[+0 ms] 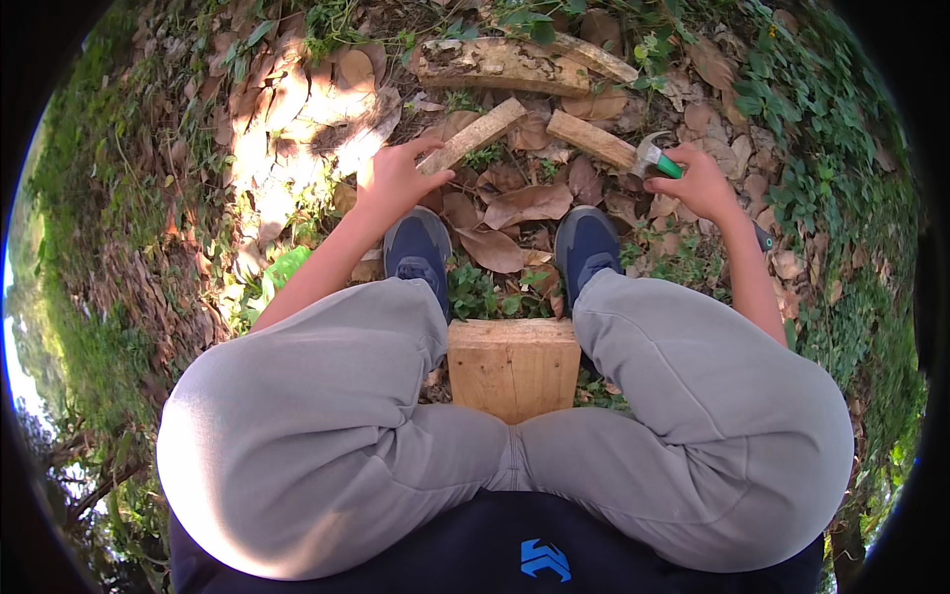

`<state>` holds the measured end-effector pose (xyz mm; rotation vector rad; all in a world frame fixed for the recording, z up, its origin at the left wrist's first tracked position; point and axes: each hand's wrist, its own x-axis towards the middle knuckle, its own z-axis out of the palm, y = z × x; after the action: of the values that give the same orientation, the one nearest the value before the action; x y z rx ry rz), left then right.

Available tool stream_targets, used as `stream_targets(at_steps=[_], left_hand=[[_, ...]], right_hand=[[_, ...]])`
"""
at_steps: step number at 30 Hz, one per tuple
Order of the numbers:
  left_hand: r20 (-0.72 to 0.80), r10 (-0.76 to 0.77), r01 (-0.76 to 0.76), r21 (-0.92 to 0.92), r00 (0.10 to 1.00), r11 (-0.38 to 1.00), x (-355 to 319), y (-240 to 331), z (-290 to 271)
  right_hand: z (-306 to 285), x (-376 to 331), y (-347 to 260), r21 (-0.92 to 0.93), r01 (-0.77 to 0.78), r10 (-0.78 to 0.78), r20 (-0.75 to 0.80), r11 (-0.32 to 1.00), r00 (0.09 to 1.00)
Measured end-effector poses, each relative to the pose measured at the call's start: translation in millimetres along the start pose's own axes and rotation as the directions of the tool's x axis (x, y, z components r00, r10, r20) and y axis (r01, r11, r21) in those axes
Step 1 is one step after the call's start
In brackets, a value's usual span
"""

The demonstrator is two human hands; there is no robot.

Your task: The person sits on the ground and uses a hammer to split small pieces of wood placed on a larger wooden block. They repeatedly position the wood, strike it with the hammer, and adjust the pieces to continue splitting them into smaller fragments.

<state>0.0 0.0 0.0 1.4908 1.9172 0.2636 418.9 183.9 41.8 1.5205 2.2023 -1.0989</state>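
The short wood strip (473,136) lies on dry leaves (524,203) ahead of the shoes; the left hand (396,178) closes around its near end. The right hand (698,183) fist-grips a green-handled hammer (655,155) beside another strip (592,139). Better to pin the wood flat before any blow.

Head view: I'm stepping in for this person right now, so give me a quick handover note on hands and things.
Left hand: grip on one end of a short wood stick lying on the leaves.
Right hand: grip shut on a green-handled hammer, its head beside a second stick.
A rough log lies beyond; a wooden block sits between the knees.
Done: tool and stick in hand.
Left: no strike visible yet.
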Motion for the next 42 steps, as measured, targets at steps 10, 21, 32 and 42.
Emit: stream_targets(at_steps=[10,21,32,42], left_hand=[[-0.117,0.132,-0.124,0.079,0.984,0.989,5.4,-6.9,10.2],[-0.071,0.120,-0.108,0.157,0.990,0.982,10.5,24.3,-5.7],[-0.026,0.014,-0.011,0.121,1.000,0.993,17.4,-16.0,-2.5],[0.035,-0.024,0.020,0.114,0.999,0.993,16.7,6.4,-8.8]], right_hand=[[-7.0,6.4,-3.1,0.066,0.223,-0.225,0.026,0.973,0.974],[9.7,9.5,-24.7,-0.086,0.318,-0.324,-0.067,0.944,0.944],[4.5,10.6,-1.3,-0.069,0.183,-0.181,0.025,0.981,0.983],[29.5,7.5,6.6,-0.155,0.092,-0.114,-0.141,0.984,0.983]])
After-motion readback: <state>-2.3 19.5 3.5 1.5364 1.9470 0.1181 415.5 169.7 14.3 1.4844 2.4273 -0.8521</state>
